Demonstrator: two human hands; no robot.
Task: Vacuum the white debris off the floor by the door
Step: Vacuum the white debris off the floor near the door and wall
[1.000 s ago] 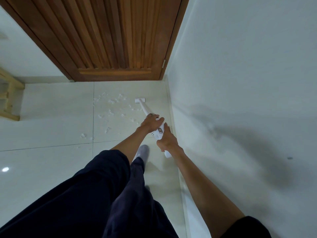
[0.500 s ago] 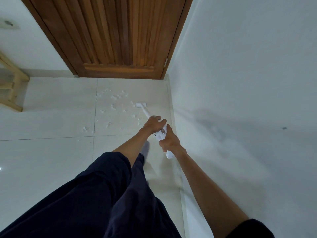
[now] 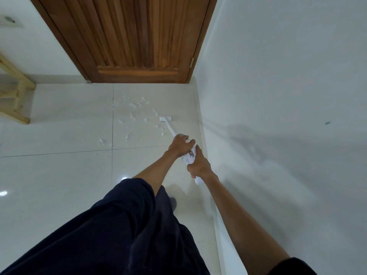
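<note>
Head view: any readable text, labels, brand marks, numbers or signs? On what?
No readable text in this frame.
vacuum: white, no legible brand. The grey spot on its body, between the left hand and right hand, is too small to read.
door: plain wood slats, no sign.
wall: only a dark mark, not text.

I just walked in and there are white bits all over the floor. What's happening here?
A person is vacuuming by the wooden door. The left hand grips the body of the white stick vacuum and the right hand its handle end. The nozzle rests on the floor at the right edge of the white debris. Many bits lie scattered to its left, not yet picked up.
</note>
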